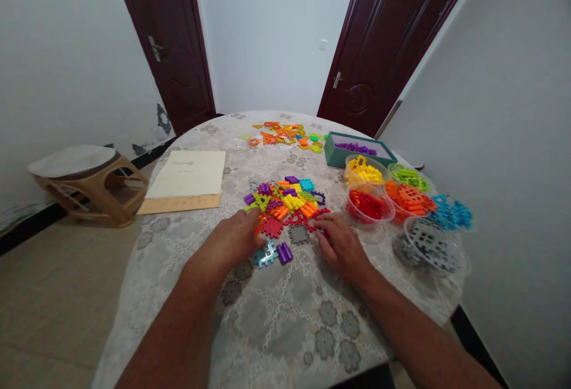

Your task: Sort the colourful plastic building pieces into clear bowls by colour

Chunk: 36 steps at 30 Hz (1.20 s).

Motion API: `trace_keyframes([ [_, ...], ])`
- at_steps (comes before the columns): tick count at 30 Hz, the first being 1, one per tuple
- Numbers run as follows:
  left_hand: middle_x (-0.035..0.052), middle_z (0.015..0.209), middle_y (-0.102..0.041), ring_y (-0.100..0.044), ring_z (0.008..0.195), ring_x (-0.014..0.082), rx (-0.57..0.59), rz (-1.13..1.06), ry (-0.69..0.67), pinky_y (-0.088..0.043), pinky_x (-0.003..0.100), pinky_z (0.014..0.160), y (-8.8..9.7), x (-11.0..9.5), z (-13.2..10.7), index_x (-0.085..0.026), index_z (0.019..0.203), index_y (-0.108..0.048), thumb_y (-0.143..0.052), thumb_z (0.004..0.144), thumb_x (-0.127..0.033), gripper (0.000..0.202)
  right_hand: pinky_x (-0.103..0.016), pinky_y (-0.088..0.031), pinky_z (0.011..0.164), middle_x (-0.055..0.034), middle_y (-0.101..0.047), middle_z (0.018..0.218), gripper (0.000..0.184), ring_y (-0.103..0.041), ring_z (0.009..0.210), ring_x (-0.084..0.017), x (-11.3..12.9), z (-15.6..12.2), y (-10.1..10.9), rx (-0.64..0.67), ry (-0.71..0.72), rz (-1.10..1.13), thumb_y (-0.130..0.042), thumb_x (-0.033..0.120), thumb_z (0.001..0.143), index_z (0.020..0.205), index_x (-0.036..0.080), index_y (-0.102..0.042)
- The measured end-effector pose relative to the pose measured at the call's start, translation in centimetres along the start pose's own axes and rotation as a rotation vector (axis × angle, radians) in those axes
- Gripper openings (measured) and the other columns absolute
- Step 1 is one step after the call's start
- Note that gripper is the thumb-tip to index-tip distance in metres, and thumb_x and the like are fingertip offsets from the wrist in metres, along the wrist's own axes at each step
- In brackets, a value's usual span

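Both forearms rise from the lower corners of the frame. The left hand curls at the left edge of a heap of multicoloured interlocking plastic pieces at centre frame, on the desk with its grey floral cloth; whether it grips anything, I cannot tell. The right hand, thumb parted from bent fingers, meets the heap's right edge. Between them lies a grey toothed plastic square.
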State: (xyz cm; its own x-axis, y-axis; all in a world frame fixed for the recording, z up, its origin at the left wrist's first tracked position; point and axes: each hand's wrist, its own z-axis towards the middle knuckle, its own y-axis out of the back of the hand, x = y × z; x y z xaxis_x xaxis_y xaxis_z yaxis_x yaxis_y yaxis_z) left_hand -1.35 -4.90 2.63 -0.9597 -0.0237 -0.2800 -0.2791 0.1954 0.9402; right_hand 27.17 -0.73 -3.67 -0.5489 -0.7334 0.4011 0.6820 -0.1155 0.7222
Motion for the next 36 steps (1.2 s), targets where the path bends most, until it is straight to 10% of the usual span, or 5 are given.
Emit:
trace_keyframes([
  [8,0.0133,0.121,-0.076,-0.072,0.11,0.0367,0.15,0.002,-0.104,-0.052,0.04,0.084,0.7,-0.7,-1.5,-0.025,0.12,-0.066,-0.083,0.072,-0.037,0.052,-0.035,-0.05,0.081,-0.0083,-0.067,0.094,0.012,-0.065,0.088,-0.023,-1.2,-0.4,2.5,0.07,-0.256,-0.262,-0.053,0.021,0.097,0.095,0.02,-0.064],
  [18,0.0161,0.115,-0.076,-0.071,0.107,0.0357,0.066,-0.088,-0.186,-0.053,0.045,0.091,-1.4,-2.2,-0.2,-0.021,0.111,-0.068,-0.074,0.079,-0.022,0.033,-0.036,-0.05,0.085,-0.0095,-0.064,0.111,0.035,-0.064,0.098,-0.025,-1.5,-1.2,3.3,0.314,-0.312,-0.176,-0.07,0.031,0.088,0.121,0.022,-0.063],
  [29,0.0127,0.126,-0.071,-0.069,0.113,0.0312,0.065,-0.019,-0.309,-0.053,0.041,0.092,-1.2,-3.6,-0.6,-0.022,0.124,-0.064,-0.067,0.09,-0.037,0.038,-0.034,-0.053,0.081,-0.0071,-0.066,0.109,0.023,-0.064,0.088,-0.019,-1.7,-0.6,2.0,0.17,-0.2,0.107,-0.059,0.019,0.094,0.116,0.022,-0.065],
  [36,0.0091,0.118,-0.068,-0.068,0.108,0.029,0.072,0.109,-0.349,-0.054,0.037,0.085,-2.8,-4.5,0.2,-0.026,0.118,-0.064,-0.072,0.083,-0.035,0.036,-0.052,-0.047,0.109,-0.0154,-0.061,0.134,0.041,-0.056,0.125,-0.031,-2.2,-0.7,0.2,0.088,-0.073,-0.123,-0.059,0.02,0.097,0.138,0.022,-0.062],
])
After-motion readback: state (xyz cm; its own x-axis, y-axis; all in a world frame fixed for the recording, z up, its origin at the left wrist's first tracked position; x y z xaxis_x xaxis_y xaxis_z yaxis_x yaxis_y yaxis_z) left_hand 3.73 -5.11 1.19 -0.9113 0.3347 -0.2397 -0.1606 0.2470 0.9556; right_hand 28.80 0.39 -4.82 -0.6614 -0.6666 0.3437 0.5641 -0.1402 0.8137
